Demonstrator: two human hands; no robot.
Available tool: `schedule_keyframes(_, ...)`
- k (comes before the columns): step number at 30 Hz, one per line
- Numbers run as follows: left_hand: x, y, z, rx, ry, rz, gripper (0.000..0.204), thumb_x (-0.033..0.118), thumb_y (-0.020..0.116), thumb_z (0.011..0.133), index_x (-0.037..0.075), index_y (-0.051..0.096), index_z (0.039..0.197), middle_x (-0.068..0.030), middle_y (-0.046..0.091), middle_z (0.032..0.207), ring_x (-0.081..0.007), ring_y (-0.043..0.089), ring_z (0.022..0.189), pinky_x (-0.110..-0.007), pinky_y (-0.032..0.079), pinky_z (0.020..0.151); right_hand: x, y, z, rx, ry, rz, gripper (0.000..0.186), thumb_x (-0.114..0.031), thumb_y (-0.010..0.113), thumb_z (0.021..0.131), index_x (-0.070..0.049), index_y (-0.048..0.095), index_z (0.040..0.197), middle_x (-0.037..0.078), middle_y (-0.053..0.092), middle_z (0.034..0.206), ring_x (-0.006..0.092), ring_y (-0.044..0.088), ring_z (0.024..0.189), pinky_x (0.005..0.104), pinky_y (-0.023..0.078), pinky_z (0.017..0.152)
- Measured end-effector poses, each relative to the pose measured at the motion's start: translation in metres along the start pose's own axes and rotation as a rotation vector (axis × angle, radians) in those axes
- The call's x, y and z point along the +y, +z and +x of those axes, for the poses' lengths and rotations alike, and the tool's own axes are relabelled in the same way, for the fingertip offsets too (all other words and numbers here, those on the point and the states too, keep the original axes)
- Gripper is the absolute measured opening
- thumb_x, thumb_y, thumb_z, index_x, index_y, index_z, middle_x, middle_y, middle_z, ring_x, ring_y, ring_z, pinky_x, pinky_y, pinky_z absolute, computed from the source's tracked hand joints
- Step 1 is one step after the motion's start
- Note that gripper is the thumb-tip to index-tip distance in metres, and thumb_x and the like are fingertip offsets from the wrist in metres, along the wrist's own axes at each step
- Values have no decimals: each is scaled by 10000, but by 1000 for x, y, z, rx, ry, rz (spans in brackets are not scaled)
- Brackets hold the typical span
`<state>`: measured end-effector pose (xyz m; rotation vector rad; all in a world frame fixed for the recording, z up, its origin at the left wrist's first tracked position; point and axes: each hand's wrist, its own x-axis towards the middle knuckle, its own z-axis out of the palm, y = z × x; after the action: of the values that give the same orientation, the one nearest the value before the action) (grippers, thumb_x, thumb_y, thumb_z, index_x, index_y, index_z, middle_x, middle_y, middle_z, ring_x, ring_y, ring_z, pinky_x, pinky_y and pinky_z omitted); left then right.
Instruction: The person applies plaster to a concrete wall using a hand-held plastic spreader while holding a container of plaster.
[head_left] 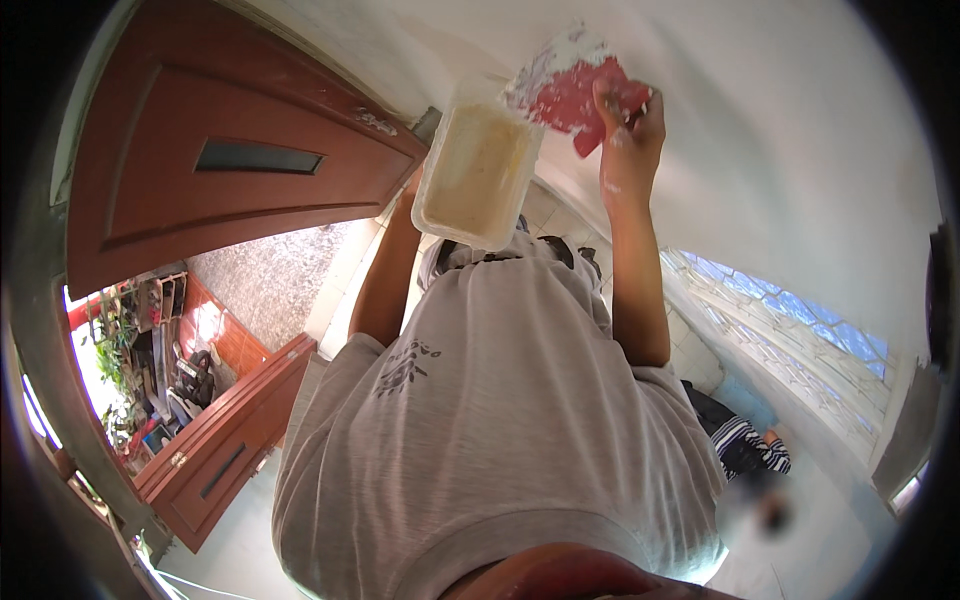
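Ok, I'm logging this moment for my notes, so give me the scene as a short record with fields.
Right hand: grips a red scraper near the pale wall; the hand has pale smears
Scraper: coated with white paste
Left hand: hidden behind the tray; grip not visible
Tray: rectangular, translucent, pale residue inside
Picture left: reddish-brown panelled door
Picture right: white window grille
Other person: striped sleeve at lower right
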<state>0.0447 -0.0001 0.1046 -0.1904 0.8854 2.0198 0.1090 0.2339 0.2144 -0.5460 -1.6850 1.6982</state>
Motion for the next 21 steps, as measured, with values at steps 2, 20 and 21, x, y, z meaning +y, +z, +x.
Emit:
schedule_keyframes(2, 0, -3, 3, -11, -27, -40, 718, 608, 594, 968, 68, 553, 1440, -118, 664, 1321, -199, 694, 1096, -343, 590, 924, -7, 2, -19, -54, -5, -6, 404, -303, 770, 941, -5, 541, 1090, 39, 629, 865, 76, 469, 627, 250, 411, 591)
schedule_keyframes(20, 1, -27, 19, -32, -50, 243, 751, 639, 507, 998, 81, 467, 1498, -130, 655, 1314, -181, 697, 1089, -341, 607, 904, 4, 27, -43, -111, 147, 24, 190, -154, 717, 965, 1, 636, 1038, 8, 639, 738, 27, 449, 563, 231, 370, 520)
schedule_keyframes(21, 3, -27, 17, -49, -51, 225, 746, 637, 502, 1001, 82, 465, 1498, -125, 654, 1314, -176, 699, 1080, -337, 609, 898, 2, 29, -45, -119, 157, 44, 186, -145, 710, 969, 2, 631, 1050, 9, 644, 754, 28, 464, 573, 227, 379, 526)
